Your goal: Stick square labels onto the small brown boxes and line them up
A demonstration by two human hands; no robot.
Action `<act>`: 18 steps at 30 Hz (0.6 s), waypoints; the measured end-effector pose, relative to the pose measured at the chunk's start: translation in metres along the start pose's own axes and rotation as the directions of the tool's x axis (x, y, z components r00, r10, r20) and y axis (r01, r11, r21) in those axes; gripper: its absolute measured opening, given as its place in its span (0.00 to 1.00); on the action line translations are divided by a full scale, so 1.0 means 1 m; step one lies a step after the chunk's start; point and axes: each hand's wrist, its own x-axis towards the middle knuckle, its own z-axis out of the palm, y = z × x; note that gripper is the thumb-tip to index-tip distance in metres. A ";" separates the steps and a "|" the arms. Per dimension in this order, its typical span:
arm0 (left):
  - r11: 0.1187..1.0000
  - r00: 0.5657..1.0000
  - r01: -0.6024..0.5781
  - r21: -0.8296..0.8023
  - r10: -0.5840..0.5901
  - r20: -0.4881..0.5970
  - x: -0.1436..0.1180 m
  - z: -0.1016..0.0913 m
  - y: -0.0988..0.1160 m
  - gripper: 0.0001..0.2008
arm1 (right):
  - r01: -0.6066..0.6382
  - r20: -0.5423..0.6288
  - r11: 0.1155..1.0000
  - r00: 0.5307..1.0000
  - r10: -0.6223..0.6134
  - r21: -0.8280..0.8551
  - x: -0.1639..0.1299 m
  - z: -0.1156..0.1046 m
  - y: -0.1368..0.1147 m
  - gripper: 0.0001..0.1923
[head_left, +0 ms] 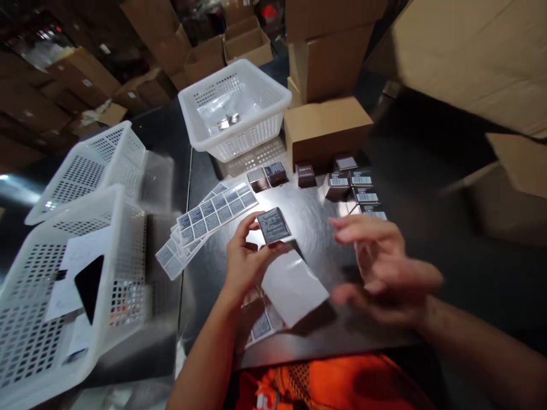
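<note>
My left hand (pixel 248 259) grips a small dark box (pixel 274 226) between thumb and fingers, and a label with fine print covers its upturned face. Just below it, a box with a plain white top (pixel 294 287) sits near the table's front edge, partly over a sheet of labels (pixel 261 327). My right hand (pixel 384 267), smeared by motion, hovers to the right with its fingers apart and nothing visible in them. More label sheets (pixel 217 212) lie fanned out left of my left hand. Beyond my right fingertips stand several small barcoded boxes (pixel 366 195).
A white basket (pixel 235 134) holding a few small pieces stands at the back, beside a brown carton (pixel 329 122). Small dark boxes (pixel 305 174) line up in front of them. White baskets (pixel 111 273) stand at left, one containing papers and a dark flat object (pixel 89 287).
</note>
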 end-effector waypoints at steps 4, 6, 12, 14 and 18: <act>0.988 0.984 0.029 -0.149 -0.002 0.179 -0.011 0.010 -0.002 0.34 | -0.133 0.046 0.981 0.991 0.128 0.145 0.010 0.006 0.017 0.61; 0.997 0.982 -0.047 -0.054 0.056 0.179 -0.014 0.010 -0.003 0.33 | -0.164 0.036 0.961 0.986 0.160 0.222 0.012 0.012 0.021 0.56; 0.785 0.858 -0.513 0.347 0.458 0.234 -0.010 -0.004 -0.010 0.30 | 0.034 0.007 0.998 0.999 -0.034 -0.061 0.008 0.011 0.022 0.48; 0.805 0.866 -0.495 0.328 0.424 0.266 -0.010 -0.004 -0.011 0.25 | 0.024 0.059 0.993 0.998 -0.017 -0.118 0.011 0.003 0.017 0.44; 0.934 0.946 -0.290 0.209 0.247 0.209 -0.010 0.001 -0.009 0.25 | -0.119 -0.154 0.983 0.983 0.098 -0.136 0.021 -0.016 0.000 0.31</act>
